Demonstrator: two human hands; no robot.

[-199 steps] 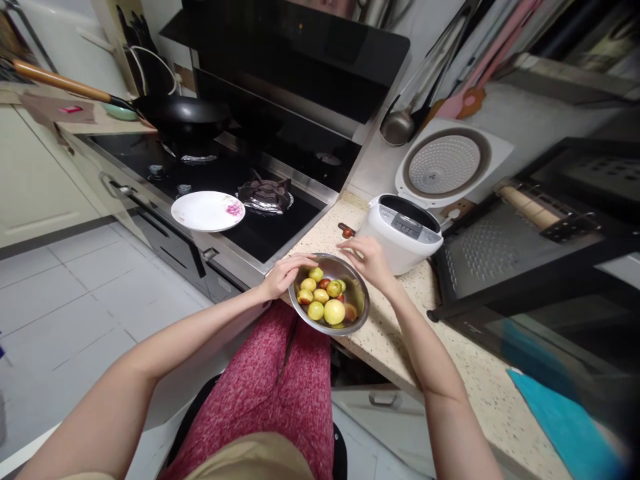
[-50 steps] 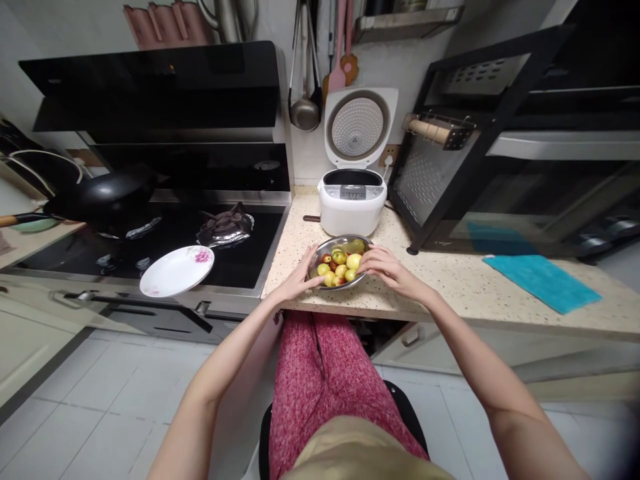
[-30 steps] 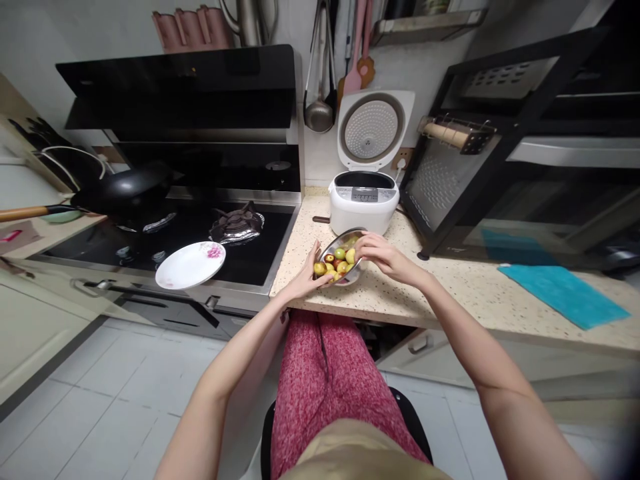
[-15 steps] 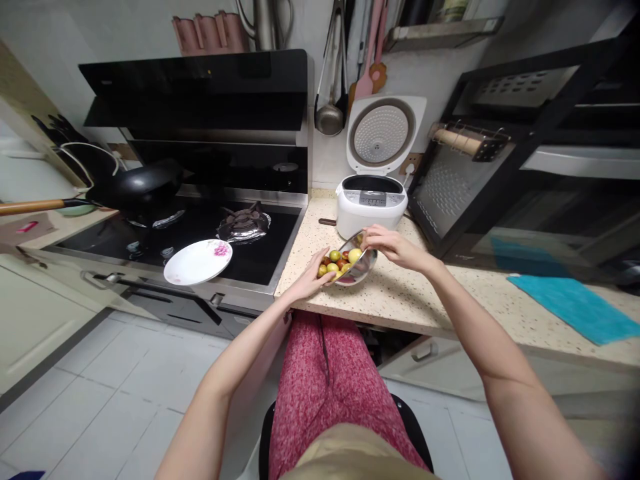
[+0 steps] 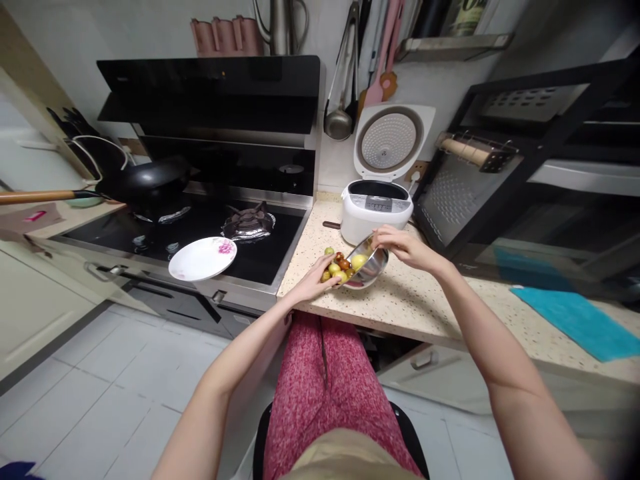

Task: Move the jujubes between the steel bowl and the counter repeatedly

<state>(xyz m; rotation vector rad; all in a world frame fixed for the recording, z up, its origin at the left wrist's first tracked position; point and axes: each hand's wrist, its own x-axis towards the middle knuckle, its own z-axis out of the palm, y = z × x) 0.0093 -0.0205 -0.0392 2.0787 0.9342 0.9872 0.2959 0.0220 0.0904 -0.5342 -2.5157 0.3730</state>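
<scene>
A shiny metal bowl (image 5: 374, 269) is tipped toward the left on the counter, its rim held between the fingers and thumb of my right hand (image 5: 404, 247). Several small round fruits (image 5: 343, 265), jujube-like, yellow-green and reddish-brown, lie at the bowl's lowered lip and just outside it. One green fruit (image 5: 329, 251) rests on the counter beyond the others. My left hand (image 5: 315, 279) is open, cupped along the left side of the fruits, thumb and fingers apart. Its fingers hide part of the pile.
Behind the bowl stands a white rice cooker (image 5: 376, 217) with its lid raised. On the left, a flowered white plate (image 5: 203, 259) sits at the front of the gas stove (image 5: 270, 263), near a black wok (image 5: 155, 177). A blue cloth (image 5: 575, 322) lies on the right.
The bowl has tipped further, and fruits have rolled out to the left against my left hand. A green one has reached the counter. The view has shifted slightly.
</scene>
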